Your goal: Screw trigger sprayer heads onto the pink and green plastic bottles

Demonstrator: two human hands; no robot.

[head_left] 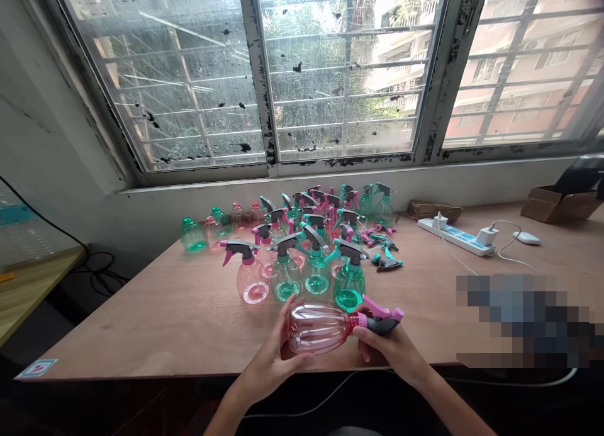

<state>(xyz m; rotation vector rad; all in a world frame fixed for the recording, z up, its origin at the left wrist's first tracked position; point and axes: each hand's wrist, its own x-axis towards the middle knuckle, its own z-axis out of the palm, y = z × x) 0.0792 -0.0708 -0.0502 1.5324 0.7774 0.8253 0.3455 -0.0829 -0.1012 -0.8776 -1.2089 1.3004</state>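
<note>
The left hand (272, 359) is cupping the base of a pink spray bottle (315, 328), tilted sideways above the table (155, 323) near its front edge; the right hand (395, 346) is clamping its trigger head (383, 323). Behind, green and pink spray bottles (317, 267) are standing upright, their contents unclear.

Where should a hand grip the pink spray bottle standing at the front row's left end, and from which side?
Probably the pink spray bottle's rounded body, from the left front, below the jutting pink trigger: it stands upright, and a green bottle crowds its right side.
</note>
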